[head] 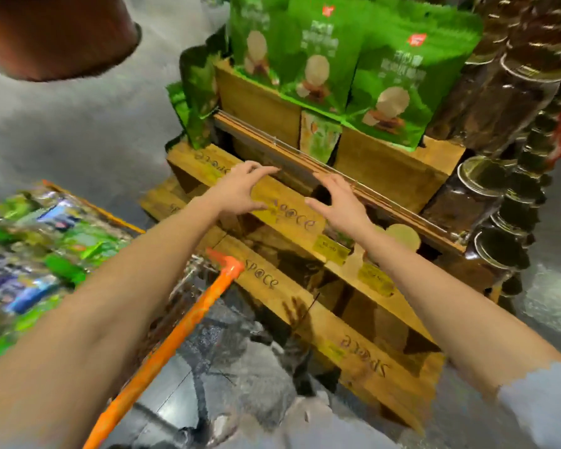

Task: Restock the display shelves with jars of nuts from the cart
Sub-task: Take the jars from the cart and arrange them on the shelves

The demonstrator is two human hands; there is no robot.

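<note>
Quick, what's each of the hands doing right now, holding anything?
Left hand: open, fingers spread, holding nothing.
Right hand: open, fingers spread, holding nothing.

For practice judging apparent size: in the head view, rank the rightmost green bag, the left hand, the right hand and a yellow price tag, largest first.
1. rightmost green bag
2. left hand and right hand: alike, unranked
3. yellow price tag
</note>
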